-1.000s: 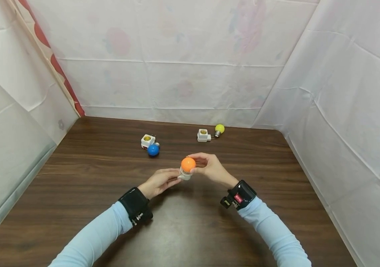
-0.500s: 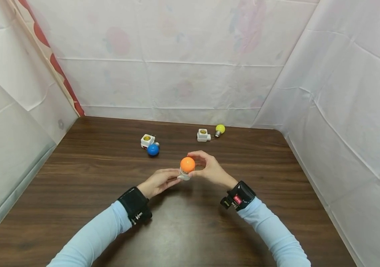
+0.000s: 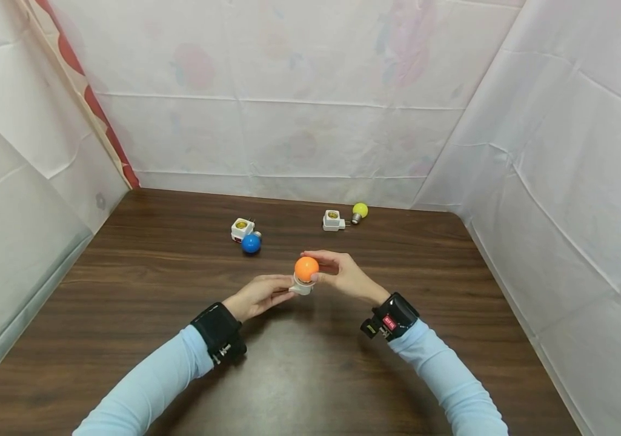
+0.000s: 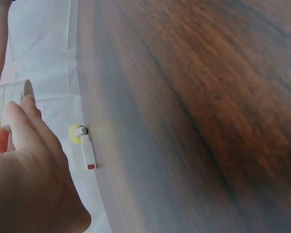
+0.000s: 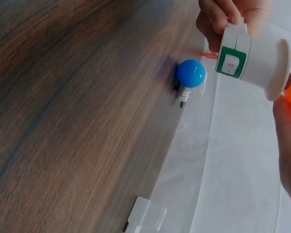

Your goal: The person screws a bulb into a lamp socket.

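My left hand (image 3: 260, 297) grips a white lamp socket (image 3: 302, 289) by its side, above the middle of the table. Seated in the socket's mouth is an orange light bulb (image 3: 307, 269), which my right hand (image 3: 345, 275) holds between thumb and fingers. In the right wrist view the socket shows a white rocker switch (image 5: 230, 64) in a green frame, and the bulb is cut off by the edge. The left wrist view shows the left fingers pressed along the white socket (image 4: 12, 97).
Farther back on the brown table (image 3: 179, 266), a blue bulb (image 3: 251, 243) lies against a second white socket (image 3: 241, 229). To its right, a third socket (image 3: 333, 221) lies with a yellow bulb (image 3: 361, 210) by its prongs. White sheeting (image 3: 299, 139) encloses the table.
The right hand's fingers have shifted around the orange bulb: thumb lower half a second ago, now back against the bulb. Socket and left hand have barely moved.
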Available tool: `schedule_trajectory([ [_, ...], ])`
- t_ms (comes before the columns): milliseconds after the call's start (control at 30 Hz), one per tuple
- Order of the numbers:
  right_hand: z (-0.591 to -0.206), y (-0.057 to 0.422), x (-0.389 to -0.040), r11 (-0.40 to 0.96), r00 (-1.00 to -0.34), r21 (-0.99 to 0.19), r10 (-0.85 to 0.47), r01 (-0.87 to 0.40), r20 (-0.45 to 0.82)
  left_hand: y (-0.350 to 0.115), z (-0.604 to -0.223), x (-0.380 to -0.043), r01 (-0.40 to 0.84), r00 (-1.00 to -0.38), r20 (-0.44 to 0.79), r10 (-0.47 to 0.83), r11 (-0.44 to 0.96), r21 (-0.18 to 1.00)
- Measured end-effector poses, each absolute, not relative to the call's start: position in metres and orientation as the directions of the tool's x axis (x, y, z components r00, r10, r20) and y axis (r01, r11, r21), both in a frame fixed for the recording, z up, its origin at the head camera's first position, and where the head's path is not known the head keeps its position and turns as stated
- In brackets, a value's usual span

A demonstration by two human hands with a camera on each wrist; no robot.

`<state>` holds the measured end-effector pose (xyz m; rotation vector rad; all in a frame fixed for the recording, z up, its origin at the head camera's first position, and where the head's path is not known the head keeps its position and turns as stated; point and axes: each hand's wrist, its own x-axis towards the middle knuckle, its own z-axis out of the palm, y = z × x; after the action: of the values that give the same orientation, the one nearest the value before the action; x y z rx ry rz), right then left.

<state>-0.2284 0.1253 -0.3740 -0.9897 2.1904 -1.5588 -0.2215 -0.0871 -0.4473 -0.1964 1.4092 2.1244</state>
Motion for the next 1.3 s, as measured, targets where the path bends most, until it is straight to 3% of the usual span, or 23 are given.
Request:
schedule_trajectory([
  [600, -0.377, 0.117, -0.22, 0.215, -0.878, -0.937, -0.453, -0.277, 0.155, -0.085, -0.447, -0.223, -0.533, -0.832, -0.426, 0.356, -0.297, 0.792],
  [1300, -0.381, 0.117, -0.221, 0.212, -0.872, -0.909, -0.423, -0.36, 0.247, -0.082, -0.444, -0.223, -0.531, -0.833, -0.428, 0.35, -0.293, 0.795],
])
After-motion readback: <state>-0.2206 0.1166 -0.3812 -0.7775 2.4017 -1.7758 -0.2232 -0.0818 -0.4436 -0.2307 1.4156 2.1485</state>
